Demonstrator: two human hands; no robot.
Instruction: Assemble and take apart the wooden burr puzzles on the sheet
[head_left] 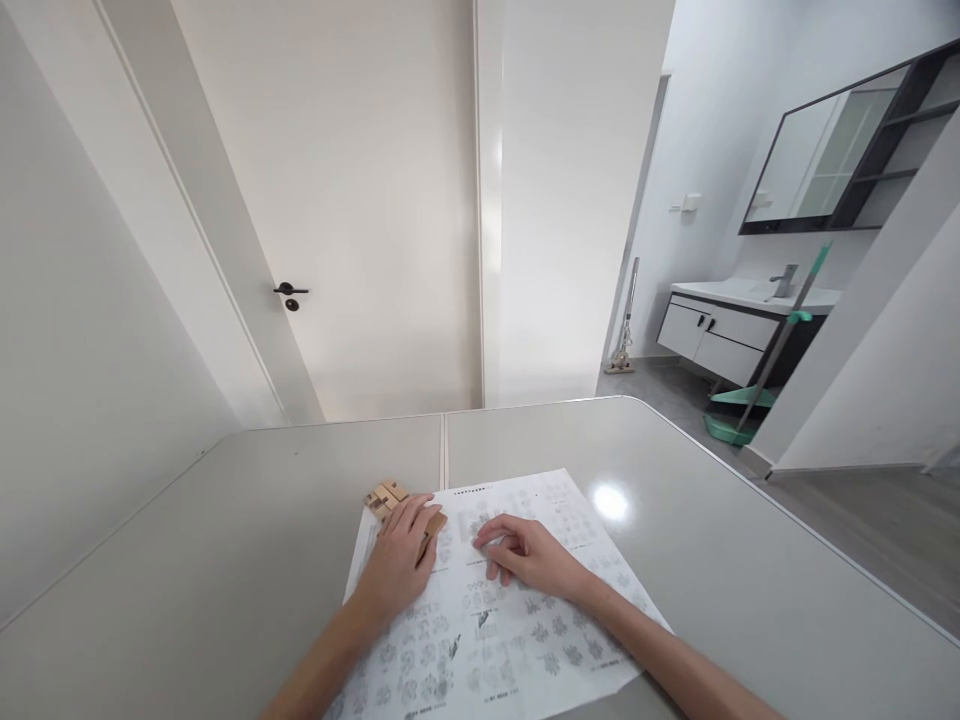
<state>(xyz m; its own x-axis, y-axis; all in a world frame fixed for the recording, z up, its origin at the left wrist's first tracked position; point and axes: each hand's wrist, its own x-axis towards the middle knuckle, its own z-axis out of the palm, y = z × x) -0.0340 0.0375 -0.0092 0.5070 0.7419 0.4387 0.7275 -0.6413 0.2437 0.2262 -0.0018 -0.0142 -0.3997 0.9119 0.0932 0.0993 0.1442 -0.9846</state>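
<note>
My left hand (pixel 405 550) curves over a light wooden block puzzle (pixel 385 495) with dark markings, its fingers across the top and the thumb by the right edge. The fingers cover the puzzle's middle, and one corner juts out to their right. Beneath both hands lies a large white printed sheet (pixel 562 510) with rows of grey figures and small text too faint to read. My right hand (pixel 521 550) hovers over or rests on the sheet's middle, right of the puzzle and apart from it. Its fingers are loosely bent and apart, with nothing seen between them.
The pale grey table (pixel 187 560) has a seam (pixel 445 450) running away from me and a rounded far right corner. Bright glare shows right of the sheet. Beyond stand a door with a black handle (pixel 291 290), a washbasin cabinet (pixel 720 330), a mop (pixel 630 320) and a green dustpan (pixel 729 430).
</note>
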